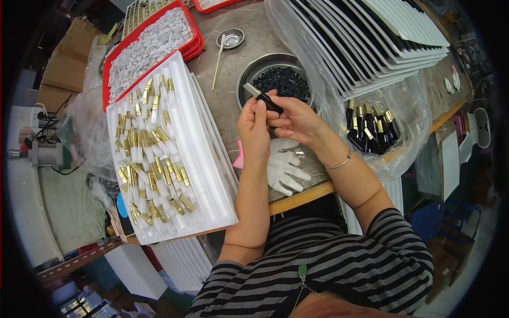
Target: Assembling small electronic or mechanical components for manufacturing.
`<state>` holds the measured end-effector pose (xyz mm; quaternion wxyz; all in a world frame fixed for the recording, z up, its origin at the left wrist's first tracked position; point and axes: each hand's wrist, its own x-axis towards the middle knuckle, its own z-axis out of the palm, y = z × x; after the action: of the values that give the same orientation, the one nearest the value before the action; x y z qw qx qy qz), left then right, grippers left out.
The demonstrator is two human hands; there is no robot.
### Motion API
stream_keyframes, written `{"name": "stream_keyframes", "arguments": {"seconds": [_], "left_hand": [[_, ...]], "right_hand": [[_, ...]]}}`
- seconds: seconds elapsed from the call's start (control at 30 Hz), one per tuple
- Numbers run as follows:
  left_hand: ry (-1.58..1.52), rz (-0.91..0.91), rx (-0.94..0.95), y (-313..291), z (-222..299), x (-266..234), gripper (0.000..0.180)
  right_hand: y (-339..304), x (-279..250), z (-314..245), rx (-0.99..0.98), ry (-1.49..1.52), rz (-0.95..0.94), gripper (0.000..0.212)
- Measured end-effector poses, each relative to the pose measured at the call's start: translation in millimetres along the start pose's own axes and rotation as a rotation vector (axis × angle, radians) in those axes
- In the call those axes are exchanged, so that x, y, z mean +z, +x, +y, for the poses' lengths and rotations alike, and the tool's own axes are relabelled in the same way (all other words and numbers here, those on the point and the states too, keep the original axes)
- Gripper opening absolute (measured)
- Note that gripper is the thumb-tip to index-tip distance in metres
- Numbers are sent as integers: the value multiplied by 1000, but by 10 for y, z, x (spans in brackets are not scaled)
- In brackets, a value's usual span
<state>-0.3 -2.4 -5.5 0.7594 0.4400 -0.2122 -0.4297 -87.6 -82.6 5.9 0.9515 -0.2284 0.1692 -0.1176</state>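
A slim black cosmetic tube (pixel 269 103) with a shiny pale metallic end is held between my two hands, tilted up to the left. My left hand (pixel 253 130) is closed round its side, the thumb lying along it. My right hand (pixel 298 121) pinches its lower end, with the fingers curled underneath. Just behind the hands stands a round metal pan (pixel 245 68) with many small black pieces (pixel 283 80) in it. A white glove (pixel 286 167) lies on the table below my wrists, beside a bit of pink material (pixel 238 155).
At left, gold-collared white tubes (pixel 154 180) lie on stacked white trays (pixel 209 209). A red tray (pixel 197 42) holds pale pieces (pixel 154 50). A small metal dish (pixel 235 38) has a stick (pixel 217 69) beside it. Black tubes (pixel 371 130) lie on plastic near a tray stack (pixel 366 42).
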Motion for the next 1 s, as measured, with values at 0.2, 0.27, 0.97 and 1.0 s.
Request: {"name": "stream_keyframes", "arguments": {"seconds": [0.2, 0.27, 0.97, 1.0], "left_hand": [[-9, -15, 36, 15, 1, -10, 23], [4, -23, 30, 11, 21, -3, 23], [-107, 43, -33, 11, -73, -58, 31], [-109, 32, -36, 15, -85, -89, 31]], "right_hand": [[-7, 35, -6, -8, -17, -43, 18], [-24, 32, -35, -4, -17, -47, 18], [-17, -14, -19, 45, 30, -2, 28], [-21, 0, -20, 53, 63, 2, 28]]}}
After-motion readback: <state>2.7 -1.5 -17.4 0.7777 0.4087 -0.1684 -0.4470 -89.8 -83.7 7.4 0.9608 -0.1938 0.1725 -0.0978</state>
